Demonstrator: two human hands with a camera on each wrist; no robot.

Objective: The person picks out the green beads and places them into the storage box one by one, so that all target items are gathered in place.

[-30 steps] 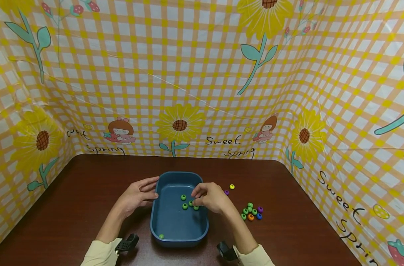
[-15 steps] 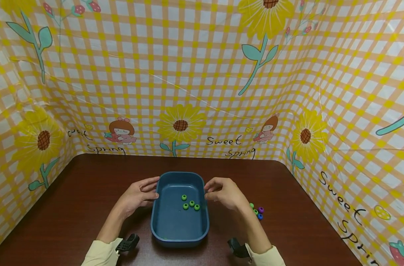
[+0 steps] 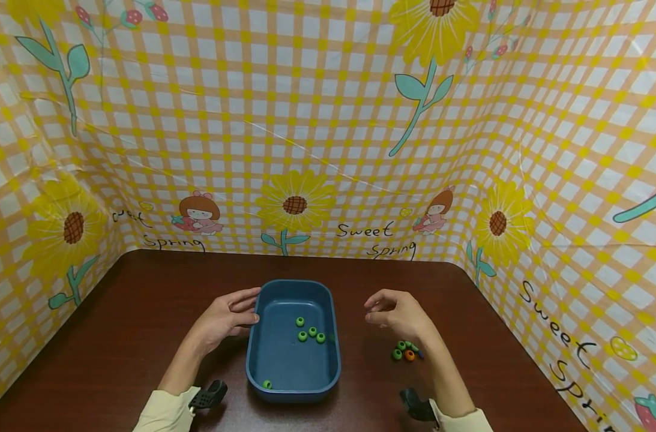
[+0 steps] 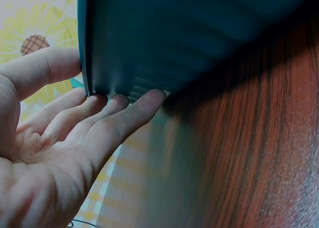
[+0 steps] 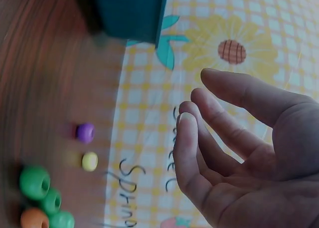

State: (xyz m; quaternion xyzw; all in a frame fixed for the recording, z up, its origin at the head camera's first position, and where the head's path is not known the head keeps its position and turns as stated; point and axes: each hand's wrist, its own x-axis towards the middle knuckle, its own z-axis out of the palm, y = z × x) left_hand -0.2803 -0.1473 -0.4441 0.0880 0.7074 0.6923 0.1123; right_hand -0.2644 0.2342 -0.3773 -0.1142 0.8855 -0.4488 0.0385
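Note:
A blue rectangular bin (image 3: 293, 366) stands on the table with several green beads (image 3: 302, 336) inside, one of them near its front-left corner. My left hand (image 3: 233, 313) rests against the bin's left wall; in the left wrist view, extended fingers (image 4: 124, 118) touch its outside. My right hand (image 3: 400, 313) hovers right of the bin, fingers loosely bent and holding nothing. Below it, green beads (image 3: 397, 354), an orange bead (image 3: 410, 355) and a partly hidden blue one lie clustered. The right wrist view also has a purple bead (image 5: 85, 132) and a yellow bead (image 5: 89, 161), mostly hidden from the head view.
The dark brown wooden table (image 3: 160, 288) is enclosed at the back and sides by a yellow checked cloth (image 3: 306, 138) with sunflowers. A black wrist strap (image 3: 209, 395) shows at each sleeve.
My right hand has moved from above the bin, past its right rim, to the table on the right. The left hand stays against the bin's left wall.

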